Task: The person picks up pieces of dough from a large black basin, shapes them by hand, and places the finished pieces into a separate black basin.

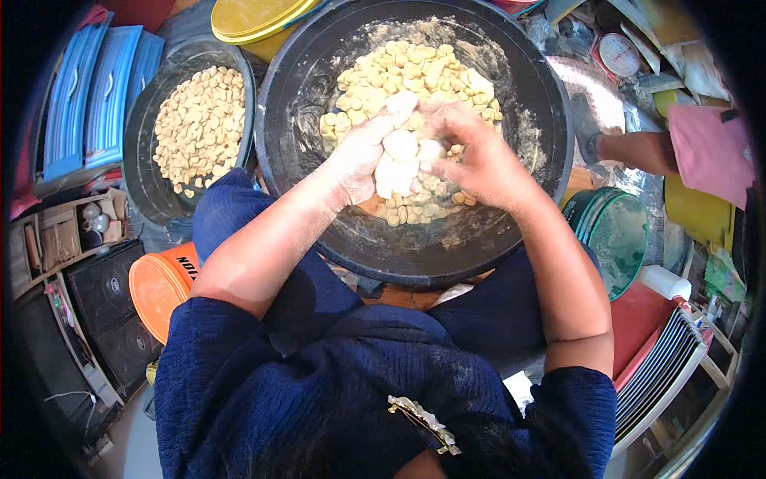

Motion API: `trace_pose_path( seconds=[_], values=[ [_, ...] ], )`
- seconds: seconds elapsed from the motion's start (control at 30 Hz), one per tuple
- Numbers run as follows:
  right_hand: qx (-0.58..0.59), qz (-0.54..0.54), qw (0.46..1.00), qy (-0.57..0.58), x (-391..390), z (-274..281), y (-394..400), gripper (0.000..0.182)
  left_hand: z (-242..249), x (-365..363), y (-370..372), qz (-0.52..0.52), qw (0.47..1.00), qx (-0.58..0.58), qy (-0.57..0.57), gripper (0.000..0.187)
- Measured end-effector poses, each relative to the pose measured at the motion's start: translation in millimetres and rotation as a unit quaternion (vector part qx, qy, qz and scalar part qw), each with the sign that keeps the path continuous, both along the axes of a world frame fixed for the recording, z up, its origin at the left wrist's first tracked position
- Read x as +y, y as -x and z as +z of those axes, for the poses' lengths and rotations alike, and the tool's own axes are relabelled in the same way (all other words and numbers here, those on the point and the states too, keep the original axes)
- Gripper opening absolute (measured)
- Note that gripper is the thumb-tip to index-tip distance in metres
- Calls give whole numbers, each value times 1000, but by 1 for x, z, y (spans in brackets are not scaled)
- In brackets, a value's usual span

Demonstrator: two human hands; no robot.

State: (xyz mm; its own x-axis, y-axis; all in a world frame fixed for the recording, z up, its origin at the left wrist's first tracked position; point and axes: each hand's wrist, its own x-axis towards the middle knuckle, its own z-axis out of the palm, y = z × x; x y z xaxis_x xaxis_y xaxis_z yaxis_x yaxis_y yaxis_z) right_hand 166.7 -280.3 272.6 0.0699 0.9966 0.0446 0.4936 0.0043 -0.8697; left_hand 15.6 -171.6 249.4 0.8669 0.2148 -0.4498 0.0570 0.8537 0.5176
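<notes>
A large black basin (pixel 275 120) in front of me holds a heap of small, pale yellow, flattened dough pieces (pixel 399 68), with flour smeared over its inner wall. My left hand (pixel 363 160), whitened with flour, is curled around several pale dough lumps (pixel 397 166) above the heap. Beside it is my right hand (pixel 479 164), its fingers bent and spread apart, close to the lumps. Nothing clearly shows between those fingers, and the tips partly overlap the heap behind.
To the left stands a smaller dark basin (pixel 137 172) of similar pieces (pixel 199 120). An orange bucket (pixel 155 295), a green bucket (pixel 622 239) and a yellow lidded bucket (pixel 259 17) surround me. Another person's leg (pixel 638 152) is at the right, near a dial scale (pixel 619 54).
</notes>
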Motion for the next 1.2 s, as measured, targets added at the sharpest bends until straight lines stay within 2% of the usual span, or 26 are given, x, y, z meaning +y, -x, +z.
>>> trace_pose_path(
  seconds=[0.07,0.13,0.17,0.2,0.23,0.3,0.33,0.37,0.4,0.43,0.47,0.5,0.57,0.6,0.63,0.7,0.77,0.83,0.87,0.9,0.97,1.03,1.1,1.13,1.17,1.2],
  values=[
    [154,-32,979,128,4,0,-3,30,8,-3,-3,41,999,-2,0,33],
    [155,-57,978,130,7,-8,-6,33,18,-5,-3,-48,995,-15,-86,34],
    [157,-84,975,131,8,-12,-7,37,17,-3,-2,-46,995,-15,-87,34],
    [221,-109,968,57,8,2,-1,38,16,-1,1,-77,990,4,-118,35],
    [202,-178,960,81,8,11,0,29,13,1,4,-108,983,24,-148,37],
    [200,-217,941,165,10,13,-20,20,-4,4,9,-139,977,15,-163,34],
    [160,-184,943,224,11,14,-28,22,0,-1,10,-101,987,17,-124,33],
    [162,-185,944,223,9,11,-24,22,2,-3,11,-64,994,18,-87,33],
    [8,-99,993,56,5,8,-16,28,4,-4,11,-65,994,18,-88,33],
    [-147,-8,983,-113,2,7,-6,35,5,-4,12,-51,998,11,-47,33],
    [-59,-3,995,-76,0,7,9,46,6,-5,12,-36,999,3,-5,34],
    [-59,-4,995,-76,-2,9,15,46,5,-6,13,-38,999,4,-5,34],
    [88,14,991,104,-5,13,20,48,2,-7,17,-24,999,18,36,35],
    [6,2,986,164,-2,19,16,48,-3,-7,19,-25,999,19,36,35],
    [7,1,986,164,-2,14,11,48,-8,-4,21,-40,999,7,34,35],
    [-41,10,998,-40,-2,5,5,47,-8,-4,18,-58,998,-6,32,36],
    [-37,29,998,-47,-3,5,13,46,2,-8,11,-6,1000,6,-6,38],
    [-2,-43,997,-58,-6,-1,27,45,-9,-9,10,-27,999,17,-6,41],
    [-24,-55,998,10,-4,2,21,42,-12,-10,10,-48,998,28,-7,43],
    [-23,-58,998,9,-3,0,14,42,-9,-12,8,-51,998,29,-8,43],
    [-26,-142,981,127,-1,-2,-3,39,2,-19,3,-52,994,33,-94,33],
    [-38,-153,979,127,-1,-2,-10,34,-8,-16,2,-50,991,20,-124,32],
    [-221,-67,965,-129,-5,-2,-5,35,-13,-9,7,-83,995,-29,-53,52],
    [75,-14,995,-60,-6,12,8,37,-8,-10,6,-84,995,-29,-53,52],
    [76,-15,995,-60,-9,10,14,37,0,-13,4,-29,999,-36,-17,51],
    [-16,4,1000,-24,-13,4,18,39,4,-15,2,25,999,-43,20,49]
  ],
)
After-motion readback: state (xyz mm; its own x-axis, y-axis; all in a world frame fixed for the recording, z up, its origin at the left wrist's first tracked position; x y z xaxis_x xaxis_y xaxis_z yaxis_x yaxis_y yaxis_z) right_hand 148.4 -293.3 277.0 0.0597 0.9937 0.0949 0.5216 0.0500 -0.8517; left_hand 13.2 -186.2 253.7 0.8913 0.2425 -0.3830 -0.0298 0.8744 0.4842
